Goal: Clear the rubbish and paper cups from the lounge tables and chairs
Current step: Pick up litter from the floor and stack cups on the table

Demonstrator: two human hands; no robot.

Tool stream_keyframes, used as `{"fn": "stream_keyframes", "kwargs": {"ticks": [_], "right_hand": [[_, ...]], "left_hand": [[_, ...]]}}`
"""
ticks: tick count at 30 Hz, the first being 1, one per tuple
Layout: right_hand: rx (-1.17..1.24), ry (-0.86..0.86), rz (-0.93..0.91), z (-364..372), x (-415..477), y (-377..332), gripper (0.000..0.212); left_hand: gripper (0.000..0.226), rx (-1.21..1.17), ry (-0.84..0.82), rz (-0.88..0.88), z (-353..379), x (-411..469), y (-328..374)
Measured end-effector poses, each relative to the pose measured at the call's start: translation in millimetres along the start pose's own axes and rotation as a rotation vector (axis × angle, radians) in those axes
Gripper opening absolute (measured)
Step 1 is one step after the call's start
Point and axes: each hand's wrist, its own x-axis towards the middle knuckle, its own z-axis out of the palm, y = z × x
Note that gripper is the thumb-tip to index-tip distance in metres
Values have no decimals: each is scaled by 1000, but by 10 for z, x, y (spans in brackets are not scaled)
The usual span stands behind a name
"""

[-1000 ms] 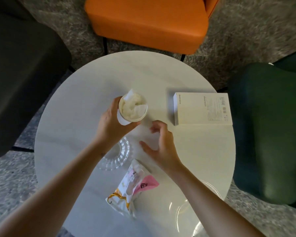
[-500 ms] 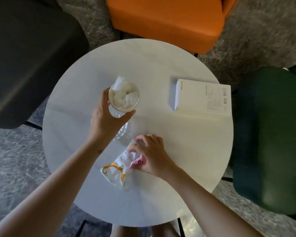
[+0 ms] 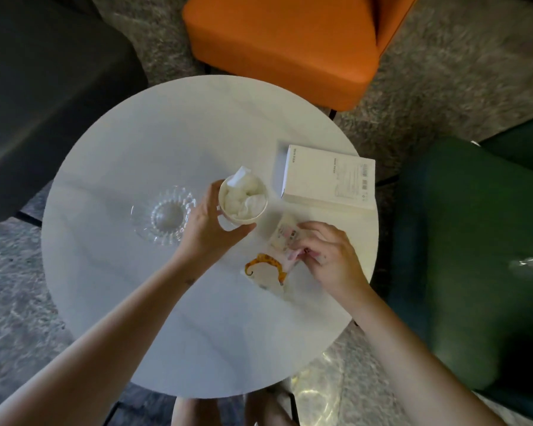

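My left hand (image 3: 208,227) grips a white paper cup (image 3: 243,199) stuffed with crumpled white tissue, held just above the round white table (image 3: 154,302). My right hand (image 3: 331,255) pinches a crinkled snack wrapper (image 3: 270,262), white with pink and orange print, lifting its upper end off the tabletop to the right of the cup. The wrapper's lower part hangs toward the table.
A clear cut-glass dish (image 3: 165,215) sits on the table left of the cup. A white box (image 3: 328,176) lies at the table's right edge. An orange chair (image 3: 290,41), a dark chair (image 3: 43,87) and a green chair (image 3: 474,256) ring the table.
My right hand has taken hold of the wrapper and raised it toward the cup. The view has shifted, so the glass dish now shows to the left of my left hand.
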Motion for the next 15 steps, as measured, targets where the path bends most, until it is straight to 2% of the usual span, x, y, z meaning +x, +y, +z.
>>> {"fn": "stream_keyframes", "kwargs": {"ticks": [5,10,12,15], "right_hand": [[-65,32,38,-140,2,77,24],[-36,75,121,-59,-64,81,19],[-16,113,136,-22,-93,60,20],[-6,153,137,9,-105,41,19]], "left_hand": [[73,25,-74,-34,129,-35,-56],[109,48,-85,8,100,-72,-42],[108,47,-64,15,118,-67,8],[90,59,-7,-13,162,-27,91]]}}
